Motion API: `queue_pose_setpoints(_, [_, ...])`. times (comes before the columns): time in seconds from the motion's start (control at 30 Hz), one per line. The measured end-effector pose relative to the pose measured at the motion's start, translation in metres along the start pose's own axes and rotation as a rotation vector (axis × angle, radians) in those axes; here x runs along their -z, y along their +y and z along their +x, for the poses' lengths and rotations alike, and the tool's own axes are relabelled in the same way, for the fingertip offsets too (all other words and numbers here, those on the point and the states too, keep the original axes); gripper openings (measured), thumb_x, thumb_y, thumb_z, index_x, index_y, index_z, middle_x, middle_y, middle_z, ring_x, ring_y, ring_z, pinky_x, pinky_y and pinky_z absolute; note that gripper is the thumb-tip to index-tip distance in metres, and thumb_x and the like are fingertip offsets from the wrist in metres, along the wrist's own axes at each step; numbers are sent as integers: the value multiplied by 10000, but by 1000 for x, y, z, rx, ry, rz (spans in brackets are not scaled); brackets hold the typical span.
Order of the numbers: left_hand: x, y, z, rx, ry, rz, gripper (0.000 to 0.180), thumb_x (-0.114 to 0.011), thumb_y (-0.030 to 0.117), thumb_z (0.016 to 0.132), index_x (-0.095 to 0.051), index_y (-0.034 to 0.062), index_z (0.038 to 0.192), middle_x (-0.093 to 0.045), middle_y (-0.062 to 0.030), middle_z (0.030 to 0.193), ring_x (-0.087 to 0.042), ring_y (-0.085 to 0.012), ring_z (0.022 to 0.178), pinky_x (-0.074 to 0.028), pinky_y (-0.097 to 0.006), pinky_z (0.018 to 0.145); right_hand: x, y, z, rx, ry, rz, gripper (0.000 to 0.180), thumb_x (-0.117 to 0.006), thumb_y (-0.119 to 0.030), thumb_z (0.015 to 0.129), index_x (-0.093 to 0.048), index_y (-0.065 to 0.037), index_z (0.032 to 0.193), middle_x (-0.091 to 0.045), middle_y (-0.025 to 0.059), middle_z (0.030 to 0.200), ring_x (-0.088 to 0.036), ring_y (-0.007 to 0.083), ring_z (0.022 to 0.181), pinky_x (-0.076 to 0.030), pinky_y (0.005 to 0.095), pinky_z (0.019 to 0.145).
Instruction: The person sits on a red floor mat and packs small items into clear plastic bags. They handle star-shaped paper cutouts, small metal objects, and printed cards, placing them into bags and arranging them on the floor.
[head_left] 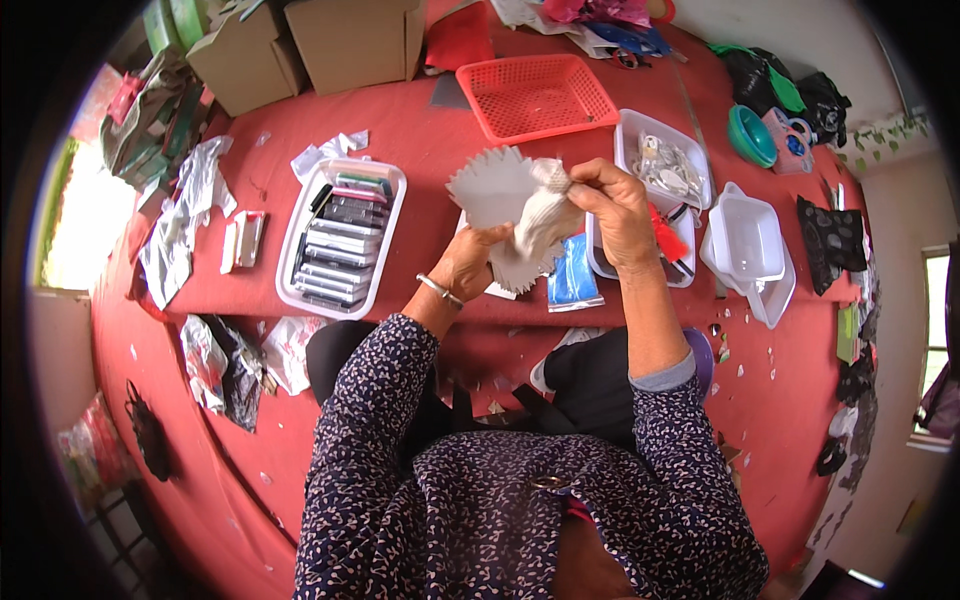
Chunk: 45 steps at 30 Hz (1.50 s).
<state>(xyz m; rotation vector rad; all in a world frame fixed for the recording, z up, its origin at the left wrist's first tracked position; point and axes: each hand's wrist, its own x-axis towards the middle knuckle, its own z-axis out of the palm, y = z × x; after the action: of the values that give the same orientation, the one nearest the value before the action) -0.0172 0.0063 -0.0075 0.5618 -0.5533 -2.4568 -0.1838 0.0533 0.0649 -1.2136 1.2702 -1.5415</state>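
Note:
In front of my chest, my left hand (468,262) is closed on the lower part of a pale grey-white sheet with a jagged edge (490,188). A cream ribbed knit piece (543,225) lies against this sheet, its lower end close to my left fingers. With bent fingers, my right hand (618,205) pinches the upper end of the knit piece. A blue packet in clear plastic (572,275) lies just below and beyond my hands. Partly behind my right hand and wrist is a white tray (686,283) with a red item in it.
At left stands a white tray (290,235) of flat black and silver items. A red basket (540,95), cardboard boxes (350,45) and a white bin of pale cords (622,135) stand farther off. White containers (745,240) and a teal bowl (750,135) sit at right. Plastic wrappers (185,240) litter the left.

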Motion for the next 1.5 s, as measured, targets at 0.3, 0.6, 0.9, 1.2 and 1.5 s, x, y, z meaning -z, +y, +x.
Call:
queue_pose_setpoints(0.3, [4, -16, 1, 24, -11, 95, 323, -462, 28, 831, -449, 12, 1153, -551, -109, 1062, -573, -224, 928, -492, -361, 792, -28, -10, 6, 73, 126, -176, 119, -564, -21, 782, -575, -8, 900, -603, 48, 795, -578, 104, 746, -462, 229, 667])
queue_pose_setpoints(0.6, [3, -4, -9, 106, -97, 67, 412, -514, -27, 777, -422, 38, 1172, -562, -101, 1027, -592, -227, 888, -509, -375, 762, -19, 30, -9, 306, -391, -1203, 524, -500, -309, 824, -363, -66, 1267, -354, 124, 1312, -300, 285, 1227, -243, 398, 997])
queue_pose_setpoints(0.9, [-11, 7, -29, 273, -63, 178, 522, -594, -60, 662, -418, -26, 1152, -559, -141, 1020, -585, -260, 890, -489, -371, 796, 5, 29, 12, 78, 3, -1040, 270, -467, -247, 857, -561, -24, 979, -597, 154, 865, -590, 302, 791, -460, 389, 690])
queue_pose_setpoints(1.2, [-6, 8, -18, 43, -11, 144, 470, -590, -61, 652, -459, -41, 1103, -574, -130, 984, -590, -249, 872, -485, -361, 796, 70, 1, 4, -407, 238, 329, 333, -409, -286, 901, -529, 7, 1005, -609, 123, 811, -595, 151, 616, -502, 283, 516])
queue_pose_setpoints(1.5, [-5, 10, -4, -27, 26, 74, 360, -578, -17, 723, -489, -21, 1072, -586, -106, 967, -598, -229, 847, -495, -357, 778, 15, 3, -3, -111, 327, -598, 389, -376, -359, 901, -498, -37, 1083, -596, 157, 836, -600, 287, 690, -504, 388, 652])
